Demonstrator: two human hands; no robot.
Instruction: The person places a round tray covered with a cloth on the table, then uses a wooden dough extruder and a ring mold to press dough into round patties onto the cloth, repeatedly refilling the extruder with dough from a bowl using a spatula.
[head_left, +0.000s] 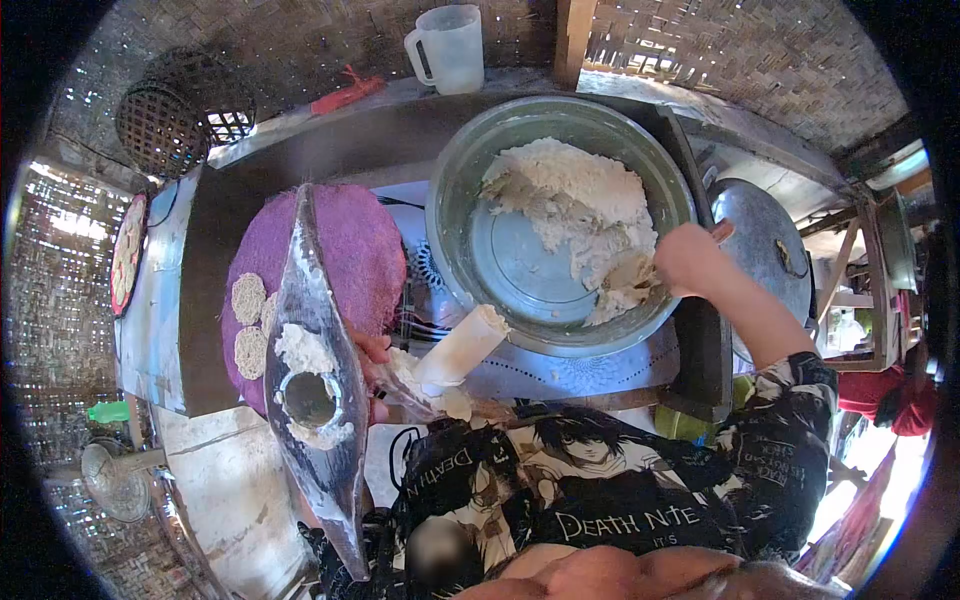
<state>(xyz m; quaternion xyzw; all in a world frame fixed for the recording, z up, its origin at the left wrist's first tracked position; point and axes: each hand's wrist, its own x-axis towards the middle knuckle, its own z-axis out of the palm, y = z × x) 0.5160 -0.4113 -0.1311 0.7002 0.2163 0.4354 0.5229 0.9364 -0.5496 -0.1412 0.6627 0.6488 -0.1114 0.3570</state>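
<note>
My right hand (pixel 688 262) is closed round a brown spatula (pixel 632 278), whose handle end pokes out above my fist. The spatula's blade lies against white dough (pixel 575 195) in a large green basin (pixel 437 240). My left hand (pixel 376 372) grips the right edge of a long, dark wooden press (pixel 318 470) with pointed ends, partly hidden behind it. White dough sits around the press's round, metal-rimmed hole. To the right of my left hand, a pale, dough-smeared cylindrical plunger (pixel 460 348) leans over the tray's near edge.
Beyond the press, a purple round mat (pixel 350 240) holds several noodle-like discs (pixel 250 353). Mat and basin sit in a dark wooden tray (pixel 215 225). At the back stand a clear jug (pixel 452 50) and a red bag (pixel 347 92). A lidded metal pot (pixel 765 260) is at right.
</note>
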